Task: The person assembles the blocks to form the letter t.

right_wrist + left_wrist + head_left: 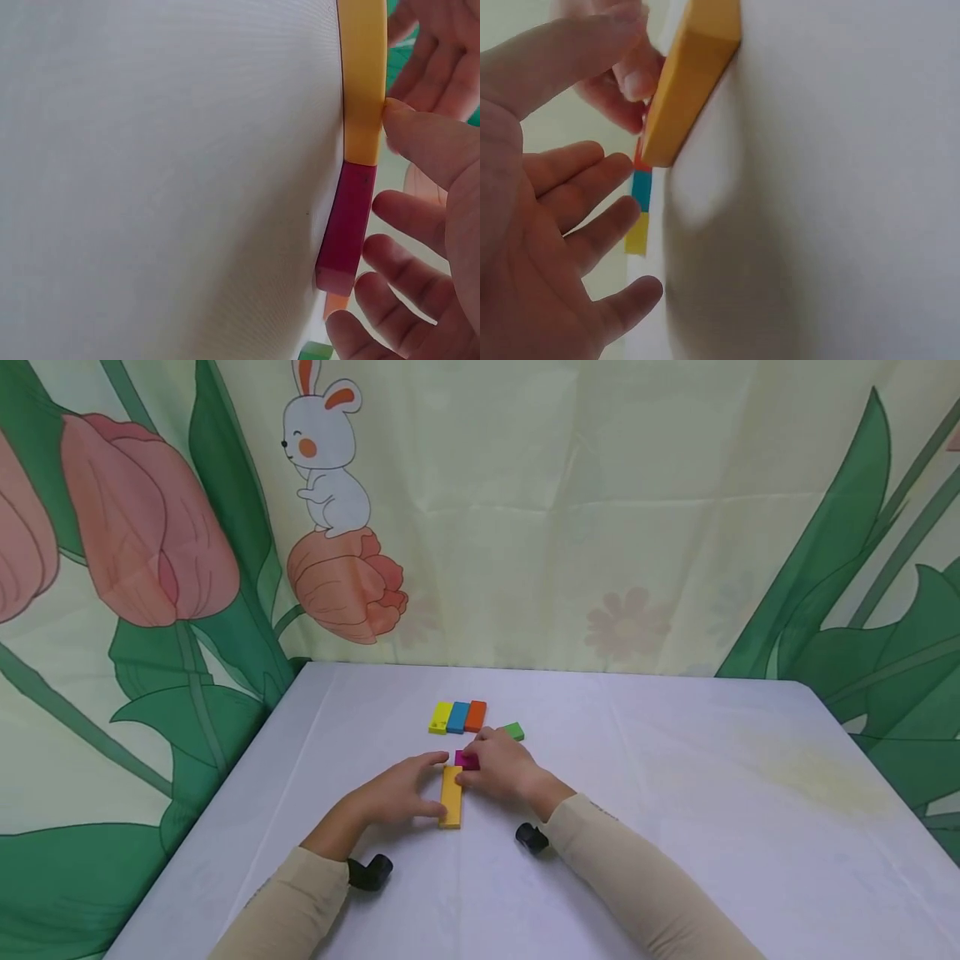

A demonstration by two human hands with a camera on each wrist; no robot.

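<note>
A long orange-yellow block (451,797) lies lengthwise on the table, a magenta block (347,225) at its far end, the two looking end to end. My left hand (401,789) is left of the yellow block, fingers spread and thumb at its near end; contact is unclear. Over the magenta block is my right hand (498,764), partly covering it. Its thumb (420,131) lies at the yellow block's side near the join, and its loosely bent fingers (405,262) rest along the magenta block. Neither hand grips a block.
Beyond the hands, yellow (440,717), blue (458,717) and orange-red (476,717) blocks stand side by side. A green block (513,731) lies right of them, just past the right hand. A white cloth covers the table (675,777); a printed curtain (510,527) hangs behind.
</note>
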